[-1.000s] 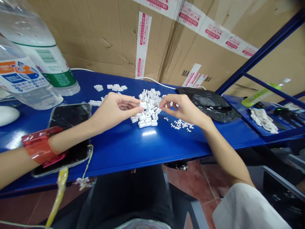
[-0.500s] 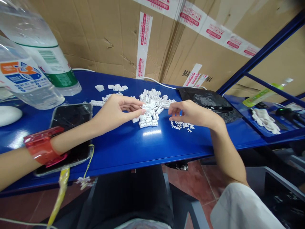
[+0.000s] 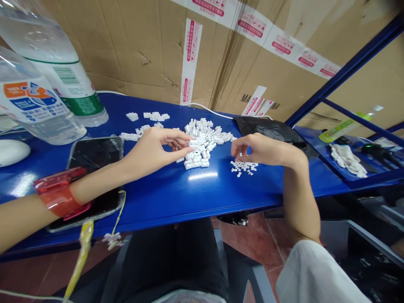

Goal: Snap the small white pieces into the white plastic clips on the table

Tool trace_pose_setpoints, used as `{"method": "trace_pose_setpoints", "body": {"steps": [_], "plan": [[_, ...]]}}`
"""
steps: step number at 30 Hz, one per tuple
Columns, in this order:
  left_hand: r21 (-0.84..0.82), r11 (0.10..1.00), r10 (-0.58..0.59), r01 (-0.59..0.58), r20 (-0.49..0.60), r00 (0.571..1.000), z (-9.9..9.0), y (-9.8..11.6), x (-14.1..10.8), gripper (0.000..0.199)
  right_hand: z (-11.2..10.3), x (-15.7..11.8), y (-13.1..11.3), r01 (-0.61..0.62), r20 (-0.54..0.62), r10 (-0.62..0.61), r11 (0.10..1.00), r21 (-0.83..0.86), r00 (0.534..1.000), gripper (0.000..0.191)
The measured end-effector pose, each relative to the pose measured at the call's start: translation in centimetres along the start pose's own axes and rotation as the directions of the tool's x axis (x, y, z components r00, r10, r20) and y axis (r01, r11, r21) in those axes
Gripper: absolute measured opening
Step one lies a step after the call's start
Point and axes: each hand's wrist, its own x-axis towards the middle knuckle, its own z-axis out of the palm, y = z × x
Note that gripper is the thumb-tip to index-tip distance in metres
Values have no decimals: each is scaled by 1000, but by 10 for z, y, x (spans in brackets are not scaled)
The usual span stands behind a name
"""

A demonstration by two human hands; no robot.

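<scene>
My left hand [image 3: 158, 147] reaches to the edge of a heap of small white plastic blocks [image 3: 198, 145], its thumb and fingertips at the heap's near side. Whether those fingertips grip a block is hidden. My right hand [image 3: 260, 150] hangs curled and holds nothing visible, just above a smaller scatter of tiny white plastic pieces [image 3: 243, 167]. Further left, a few loose white blocks [image 3: 154, 115] lie apart from the heap.
The blue table [image 3: 202, 189] carries a phone [image 3: 94, 153], clear plastic water bottles [image 3: 38, 97] and a black plastic bag [image 3: 271, 131]. Cardboard cartons [image 3: 142, 50] stand behind it. A blue metal shelf frame [image 3: 344, 71] holds white gloves [image 3: 347, 160] at right.
My right hand has moved right and away from the heap, now over the tiny pieces. My left hand has shifted only slightly at the heap's edge.
</scene>
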Motion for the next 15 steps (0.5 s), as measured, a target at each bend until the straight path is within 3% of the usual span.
{"method": "trace_pose_setpoints", "body": {"steps": [4,11,15], "plan": [[-8,1000,14,-14,7,1000,-1,0,-1,24,1,0,1,-3,92,1,1000,24,996,7],[4,1000,25,-25,11,1000,0,1,1,23,11,8,-7,40,74,-43,999,35,996,8],[26,999,18,-18,14,1000,0,2,0,24,13,8,-9,61,30,-63,996,61,998,21]]}}
